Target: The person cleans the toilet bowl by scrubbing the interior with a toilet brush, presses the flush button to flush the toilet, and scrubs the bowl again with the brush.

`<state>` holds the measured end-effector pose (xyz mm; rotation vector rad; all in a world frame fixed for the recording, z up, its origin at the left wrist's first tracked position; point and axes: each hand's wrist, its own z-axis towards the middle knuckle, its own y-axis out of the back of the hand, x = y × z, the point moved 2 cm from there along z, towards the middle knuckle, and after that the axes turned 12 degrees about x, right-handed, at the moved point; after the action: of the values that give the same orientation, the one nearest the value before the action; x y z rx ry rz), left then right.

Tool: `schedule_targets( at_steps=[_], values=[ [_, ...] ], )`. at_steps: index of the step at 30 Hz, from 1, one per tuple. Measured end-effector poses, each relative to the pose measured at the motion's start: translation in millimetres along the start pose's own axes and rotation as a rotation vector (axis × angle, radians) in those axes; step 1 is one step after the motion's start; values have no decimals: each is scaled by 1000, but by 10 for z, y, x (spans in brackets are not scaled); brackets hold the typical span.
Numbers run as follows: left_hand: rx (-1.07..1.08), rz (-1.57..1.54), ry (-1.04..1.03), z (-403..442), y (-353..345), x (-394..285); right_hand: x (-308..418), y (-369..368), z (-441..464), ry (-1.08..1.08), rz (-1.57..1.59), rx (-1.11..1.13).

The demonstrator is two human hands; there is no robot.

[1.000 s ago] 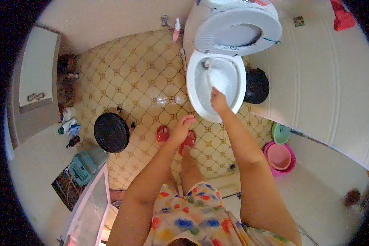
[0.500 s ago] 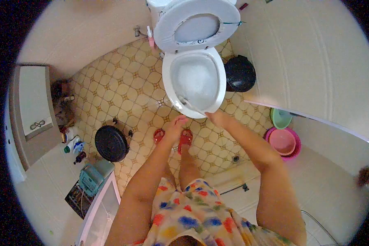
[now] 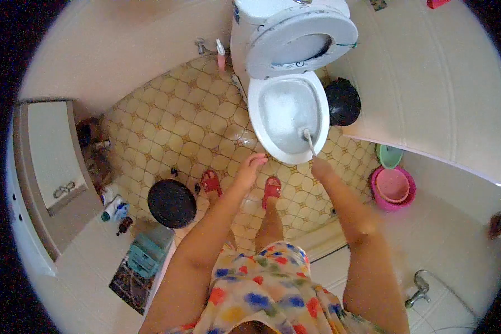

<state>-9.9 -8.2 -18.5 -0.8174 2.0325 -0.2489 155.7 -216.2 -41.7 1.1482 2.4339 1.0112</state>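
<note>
My right hand (image 3: pixel 320 168) is closed around the handle of a white toilet brush (image 3: pixel 310 143) at the front rim of the toilet bowl (image 3: pixel 257 119). The brush head rests inside the bowl, at its front right, against the inner wall. Foamy white water fills part of the bowl. Just left of the front rim hangs my left hand (image 3: pixel 251 167), its fingers loosely stretched out and holding nothing. The toilet seat and lid (image 3: pixel 253 58) stand raised against the tank.
Right of the toilet is a black bin (image 3: pixel 344 103). Pink basins (image 3: pixel 392 186) and a green basin (image 3: pixel 389 156) sit farther right. A black round stool (image 3: pixel 172 204) stands at left. A pink spray bottle (image 3: pixel 221 55) is by the wall. Red slippers (image 3: pixel 271 192) are on my feet.
The brush has swung from the front left of the bowl to its front right, with my right hand. My view has turned, and one foot now stands farther from the other.
</note>
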Motion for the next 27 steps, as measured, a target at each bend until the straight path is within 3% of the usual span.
schedule_targets(
  at_steps=[2, 5, 6, 8, 12, 14, 16, 18, 20, 22, 23, 27],
  values=[
    [47, 171, -22, 26, 286, -7, 77, -655, 150, 38, 318, -466],
    [114, 429, -140, -28, 563, -68, 707, -644, 173, -456, 1472, -28],
    [131, 514, -193, -59, 631, -103, 838, -703, 226, -492, 1689, -118],
    [113, 346, -75, -52, 775, -120, 1099, -819, 275, -566, 2103, -313],
    [133, 186, -15, 199, 1056, 183, 1363, -1051, 492, -613, 1980, -487],
    [110, 232, 28, 148, 1015, -38, 1107, -1691, 810, -504, 2041, -523],
    [124, 257, 26, 234, 1012, -32, 1462, -1092, 720, -490, 2290, -663],
    [173, 257, -25, 374, 1052, 191, 1219, -1586, 1083, -337, 1623, -774],
    [193, 299, -6, 382, 1028, 114, 1085, -1596, 1329, -390, 1528, -777],
    [208, 339, 3, 428, 994, 4, 1131, -843, 1308, -664, 1990, -714],
    [208, 358, 10, 427, 969, -44, 1345, -491, 1166, -654, 2000, -752],
    [208, 345, -7, 573, 918, 154, 1601, -555, 812, -609, 1972, -767]
  ],
)
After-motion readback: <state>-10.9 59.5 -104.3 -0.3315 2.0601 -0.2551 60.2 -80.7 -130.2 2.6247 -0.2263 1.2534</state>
